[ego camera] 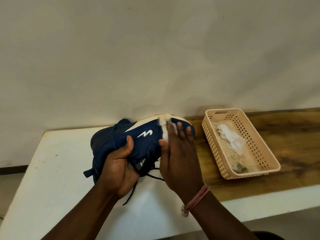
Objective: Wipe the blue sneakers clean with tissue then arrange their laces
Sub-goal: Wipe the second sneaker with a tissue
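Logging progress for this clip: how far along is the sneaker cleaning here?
Done: a crumpled used tissue lies in the beige basket. In hand: left hand grips the blue sneaker, right hand presses a tissue against its side. Left: dark laces dangle loose; no second sneaker is clearly visible.

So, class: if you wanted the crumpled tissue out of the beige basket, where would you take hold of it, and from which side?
Come from above: the basket is open-topped and its perforated walls block any sideways approach. Pinch the tissue at its raised, crumpled middle, where the folds stand up enough to catch; its edges lie flatter on the floor. The free approach probably suits the right hand, which is nearer.
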